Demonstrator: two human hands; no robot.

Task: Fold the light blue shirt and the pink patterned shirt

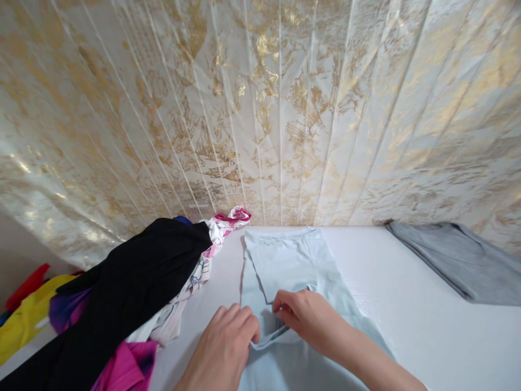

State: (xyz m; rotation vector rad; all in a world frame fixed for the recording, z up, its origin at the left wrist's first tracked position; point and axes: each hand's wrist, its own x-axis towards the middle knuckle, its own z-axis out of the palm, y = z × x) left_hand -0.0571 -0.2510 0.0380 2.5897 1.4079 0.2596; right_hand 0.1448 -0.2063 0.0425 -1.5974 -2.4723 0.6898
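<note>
Gold-patterned sheeting [264, 108] backs a white surface [448, 342]. At its centre I see a light-blue garment [288, 260], spread and partly folded. The left hand [226, 347] pinches its raised edge; the fingers of the right hand [303, 317] curl against the cloth, though I cannot tell whether they grip. I judge that two hands keep the edge lifted, and that central placement gives both arms equal reach. The narrower end points toward the sheeting, the long axis running away from the wearer. Outward lie a black garment [150, 277] over mixed clothes [126, 366], left, and a folded grey garment [459, 260], right.
</note>
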